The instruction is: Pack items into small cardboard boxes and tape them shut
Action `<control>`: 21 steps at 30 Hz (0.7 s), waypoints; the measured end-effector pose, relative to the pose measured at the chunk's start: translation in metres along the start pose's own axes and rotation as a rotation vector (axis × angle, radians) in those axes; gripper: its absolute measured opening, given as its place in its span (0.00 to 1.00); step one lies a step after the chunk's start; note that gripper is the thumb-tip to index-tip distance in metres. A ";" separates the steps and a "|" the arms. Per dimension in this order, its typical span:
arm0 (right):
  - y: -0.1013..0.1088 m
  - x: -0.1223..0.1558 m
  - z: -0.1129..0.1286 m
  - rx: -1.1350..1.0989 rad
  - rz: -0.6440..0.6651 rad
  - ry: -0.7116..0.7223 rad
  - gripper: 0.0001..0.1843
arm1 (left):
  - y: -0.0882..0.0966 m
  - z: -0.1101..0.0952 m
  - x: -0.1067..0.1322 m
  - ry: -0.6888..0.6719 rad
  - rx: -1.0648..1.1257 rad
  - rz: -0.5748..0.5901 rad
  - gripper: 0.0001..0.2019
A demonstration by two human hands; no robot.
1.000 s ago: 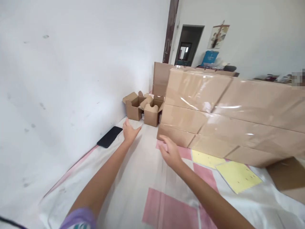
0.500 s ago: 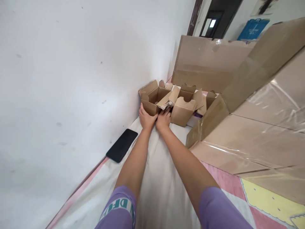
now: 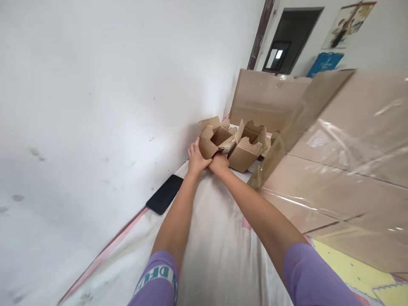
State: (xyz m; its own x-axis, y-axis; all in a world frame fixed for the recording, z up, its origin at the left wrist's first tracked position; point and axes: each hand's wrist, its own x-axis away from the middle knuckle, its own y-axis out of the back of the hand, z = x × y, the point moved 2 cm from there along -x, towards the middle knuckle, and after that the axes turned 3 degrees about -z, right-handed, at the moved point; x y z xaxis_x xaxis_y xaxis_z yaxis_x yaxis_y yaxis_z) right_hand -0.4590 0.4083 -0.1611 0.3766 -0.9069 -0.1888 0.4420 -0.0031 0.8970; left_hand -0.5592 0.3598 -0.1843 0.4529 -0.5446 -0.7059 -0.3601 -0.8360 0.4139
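Observation:
Both hands are at a small open-topped cardboard box [image 3: 208, 145] beside the white wall. My left hand [image 3: 196, 159] presses round its near left side, fingers along the outside and thumb across the front. My right hand [image 3: 219, 162] is closed at the box's lower right side, its fingertips hidden beneath a torn, raised flap. Touching that box on the right stands a second open cardboard box [image 3: 245, 155], its flaps up. Part of another small box [image 3: 270, 142] shows farther right, mostly covered by the large carton.
A large taped carton [image 3: 344, 170] fills the right side, with an upright cardboard panel [image 3: 267, 95] behind the boxes. A black phone [image 3: 165, 194] lies by the wall [image 3: 95, 106] on the pale cloth [image 3: 216, 238]. A blue bag [image 3: 325, 63] stands in the background.
The left box has turned and tilted between my hands and sits closer against the second box. My right fingers have gone farther under its flap. The camera view has shifted.

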 end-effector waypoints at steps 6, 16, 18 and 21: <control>0.064 0.104 -0.009 -0.080 -0.075 0.102 0.23 | 0.090 -0.079 0.039 -0.073 -0.200 -0.030 0.51; 0.135 0.387 -0.096 -0.933 -0.724 -0.194 0.20 | 0.207 -0.206 0.229 0.329 0.160 -0.081 0.53; 0.133 0.434 -0.123 -1.241 -0.646 -0.348 0.21 | 0.216 -0.214 0.258 0.442 0.294 -0.092 0.53; 0.141 0.483 -0.167 -1.491 -0.463 -0.474 0.20 | 0.226 -0.209 0.291 0.504 0.418 -0.059 0.53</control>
State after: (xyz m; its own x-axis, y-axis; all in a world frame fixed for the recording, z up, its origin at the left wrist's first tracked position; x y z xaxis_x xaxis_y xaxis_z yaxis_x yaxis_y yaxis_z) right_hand -0.0789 0.0406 -0.1929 -0.1497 -0.9864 0.0685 0.8969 -0.1646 -0.4105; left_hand -0.3376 -0.0013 -0.1761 0.7715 -0.5483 -0.3228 -0.5637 -0.8243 0.0528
